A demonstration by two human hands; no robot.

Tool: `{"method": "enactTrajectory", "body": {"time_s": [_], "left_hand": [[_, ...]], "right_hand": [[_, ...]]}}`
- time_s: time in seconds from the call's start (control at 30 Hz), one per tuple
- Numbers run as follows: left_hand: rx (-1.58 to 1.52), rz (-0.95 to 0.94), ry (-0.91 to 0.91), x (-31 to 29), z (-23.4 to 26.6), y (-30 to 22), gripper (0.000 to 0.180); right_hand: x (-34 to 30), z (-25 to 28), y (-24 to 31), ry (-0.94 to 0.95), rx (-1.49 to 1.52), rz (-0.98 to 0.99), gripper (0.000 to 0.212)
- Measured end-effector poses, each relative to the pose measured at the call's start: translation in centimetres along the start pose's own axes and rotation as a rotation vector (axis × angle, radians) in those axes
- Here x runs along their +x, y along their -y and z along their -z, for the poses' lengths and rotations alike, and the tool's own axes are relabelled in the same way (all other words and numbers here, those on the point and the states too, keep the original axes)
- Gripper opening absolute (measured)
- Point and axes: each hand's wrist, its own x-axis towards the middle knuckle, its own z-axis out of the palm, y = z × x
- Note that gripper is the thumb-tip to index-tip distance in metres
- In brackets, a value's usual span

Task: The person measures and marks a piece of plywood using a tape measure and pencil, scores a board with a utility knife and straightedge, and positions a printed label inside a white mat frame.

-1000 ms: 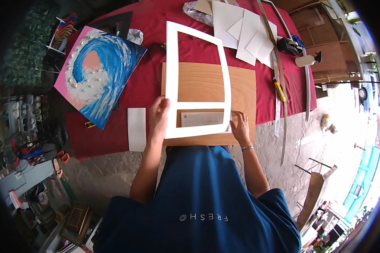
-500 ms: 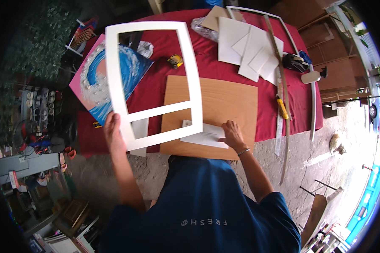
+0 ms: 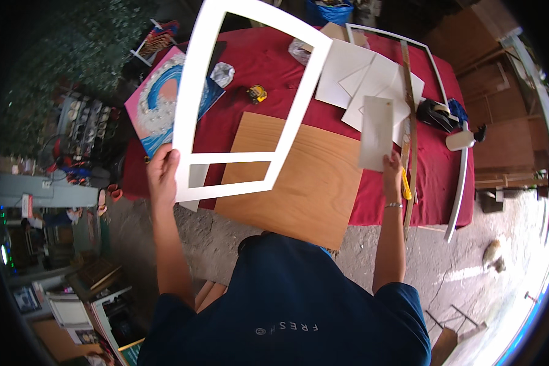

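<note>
This looks like a picture-framing workshop. A white frame (image 3: 232, 157), a painting (image 3: 155, 110), a tape measure (image 3: 257, 94) and a yellow cutter (image 3: 405, 185) gather at a cloth-covered counter (image 3: 371, 198).

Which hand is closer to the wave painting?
Left. The left hand, holding the white two-opening mat, is by the lower corner of the wave painting; the right hand, holding the pale rectangular sheet, is far to its right.

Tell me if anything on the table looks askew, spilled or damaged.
The wooden board sits askew, its near corner jutting past the edge of the red-covered table. Beyond it, the white sheets lie fanned at mixed angles. I see no spill or damage.
</note>
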Motion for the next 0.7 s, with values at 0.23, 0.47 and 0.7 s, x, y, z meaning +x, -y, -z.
{"method": "enactTrajectory", "body": {"time_s": [0.23,0.47,0.7], "left_hand": [[-0.072,0.007,0.013,-2.3,-5.0,-2.8,0.011],[-0.038,0.014,0.177,-5.2,-7.6,-3.3,0.011],[-0.018,0.038,0.228,-6.0,-9.8,-2.5,0.017]], "right_hand": [[6.2,1.9,0.3,-0.266,-0.433,-0.076,0.043],[-2.5,-3.5,6.9,0.408,0.099,-0.185,0.062],[-5.4,-5.5,7.2,0.484,0.434,-0.184,0.042]]}}
